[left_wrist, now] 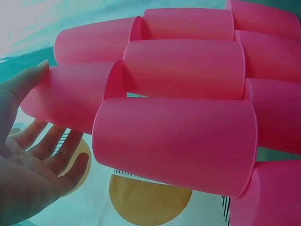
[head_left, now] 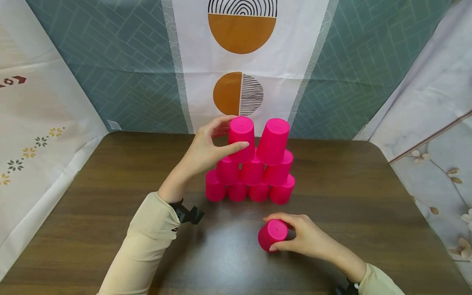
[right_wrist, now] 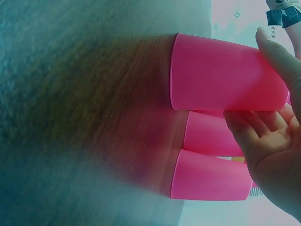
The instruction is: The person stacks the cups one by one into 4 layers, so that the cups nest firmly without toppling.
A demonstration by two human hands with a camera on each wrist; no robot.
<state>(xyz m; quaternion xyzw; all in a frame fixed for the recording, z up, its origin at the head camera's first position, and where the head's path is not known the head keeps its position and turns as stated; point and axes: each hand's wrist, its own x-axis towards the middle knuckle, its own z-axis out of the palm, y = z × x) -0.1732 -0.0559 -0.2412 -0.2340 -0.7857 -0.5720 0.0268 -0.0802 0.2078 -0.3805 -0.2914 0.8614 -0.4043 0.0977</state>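
Observation:
Upside-down pink plastic cups form a stacked wall [head_left: 252,172], with several in the bottom row, three above them and two on top. My left hand [head_left: 203,151] grips the top-left cup [head_left: 241,131] between thumb and fingers, at the closed end, as the left wrist view also shows. Beside it, the top-right cup [head_left: 274,141] leans slightly. In front of the stack, my right hand [head_left: 304,235] holds a separate upside-down pink cup [head_left: 274,235] by its sides. Whether that cup's rim touches the table cannot be told.
The brown wooden table [head_left: 110,229] stretches around the stack. A patterned cloth [head_left: 287,61] hangs right behind its back edge, with pale cloths [head_left: 40,135] along both sides. Each wrist wears a black strap [head_left: 186,213].

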